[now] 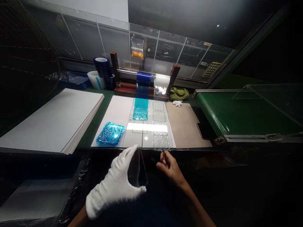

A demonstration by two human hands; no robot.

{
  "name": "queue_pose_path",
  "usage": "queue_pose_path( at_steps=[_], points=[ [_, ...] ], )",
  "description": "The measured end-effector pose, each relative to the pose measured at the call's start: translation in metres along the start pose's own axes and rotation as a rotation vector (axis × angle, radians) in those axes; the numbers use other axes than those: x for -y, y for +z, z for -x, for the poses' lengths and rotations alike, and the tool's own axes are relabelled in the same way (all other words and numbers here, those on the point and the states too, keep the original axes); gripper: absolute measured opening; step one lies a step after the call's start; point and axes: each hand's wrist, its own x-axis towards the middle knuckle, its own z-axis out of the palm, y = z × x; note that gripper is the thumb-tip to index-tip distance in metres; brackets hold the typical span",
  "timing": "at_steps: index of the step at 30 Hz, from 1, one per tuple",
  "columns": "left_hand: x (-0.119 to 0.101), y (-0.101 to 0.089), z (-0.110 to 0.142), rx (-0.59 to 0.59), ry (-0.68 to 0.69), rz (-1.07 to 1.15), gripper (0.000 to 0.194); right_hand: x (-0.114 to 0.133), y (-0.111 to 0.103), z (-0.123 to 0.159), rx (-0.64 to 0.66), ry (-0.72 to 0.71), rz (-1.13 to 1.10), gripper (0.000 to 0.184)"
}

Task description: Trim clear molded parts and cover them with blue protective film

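Note:
My left hand (115, 176), in a white glove, holds a thin clear panel (140, 167) by its edges between thumb and fingers, in front of the table edge. My bare right hand (171, 168) is closed around a slim dark tool (165, 156) whose kind I cannot make out. It is just below the loose end of a wrinkled clear film strip (161, 138). Beside that lies a blue film strip (141, 108), running down from a blue roll (144, 77). The clear strip comes off a clear film roll (162, 82). A stack of blue film pieces (110, 134) lies at left.
A thick stack of white sheets (52, 116) sits at left. A green conveyor belt (236, 113) is at right, near a dark phone-like object (203, 130) on brown card (187, 132). Spare film rolls (101, 67) and a green dotted pouch (179, 93) stand behind.

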Motion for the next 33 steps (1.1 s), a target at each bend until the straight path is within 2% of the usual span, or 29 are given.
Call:
queue_pose_path(
  at_steps=[2,3,5,7,9,12,13,15,18,20,22,24,26,28,33],
  points=[
    [0.013,0.007,-0.002,0.041,-0.111,0.160,0.107,-0.034,-0.020,-0.025,-0.059,0.135,0.344,0.015],
    [0.021,0.012,-0.002,0.072,-0.174,0.263,0.106,-0.050,-0.032,-0.038,-0.066,0.238,0.579,0.015],
    [0.037,0.023,-0.006,0.135,-0.292,0.469,0.103,-0.077,-0.062,-0.062,-0.128,0.347,0.730,0.025],
    [0.047,0.033,-0.013,0.180,-0.388,0.613,0.098,-0.093,-0.094,-0.082,-0.181,0.419,0.818,0.030],
    [0.048,0.042,-0.024,0.163,-0.485,0.617,0.101,-0.097,-0.124,-0.098,-0.221,0.452,0.888,0.031],
    [0.034,0.050,-0.045,-0.001,-0.600,0.322,0.117,-0.091,-0.149,-0.113,-0.255,0.411,0.965,0.034],
    [0.028,0.051,-0.052,-0.051,-0.618,0.183,0.121,-0.086,-0.149,-0.114,-0.258,0.383,0.983,0.038],
    [0.018,0.054,-0.066,-0.102,-0.630,-0.078,0.125,-0.074,-0.132,-0.111,-0.238,0.294,0.990,0.054],
    [0.012,0.061,-0.084,-0.130,-0.627,-0.354,0.127,-0.050,-0.079,-0.091,-0.142,0.061,0.889,0.082],
    [0.013,0.068,-0.093,-0.158,-0.610,-0.447,0.127,-0.032,-0.037,-0.077,-0.079,-0.099,0.807,0.096],
    [0.014,0.074,-0.101,-0.186,-0.587,-0.500,0.125,-0.017,-0.003,-0.068,-0.062,-0.176,0.764,0.101],
    [0.014,0.077,-0.108,-0.209,-0.557,-0.544,0.120,-0.008,0.019,-0.068,-0.036,-0.215,0.745,0.105],
    [0.011,0.079,-0.117,-0.226,-0.523,-0.584,0.111,-0.006,0.029,-0.074,-0.005,-0.239,0.740,0.107],
    [0.007,0.079,-0.126,-0.237,-0.505,-0.611,0.100,-0.008,0.030,-0.082,0.009,-0.249,0.743,0.106],
    [-0.002,0.085,-0.157,-0.237,-0.509,-0.568,0.094,-0.024,0.016,-0.103,-0.023,-0.286,0.745,0.103]
  ],
)
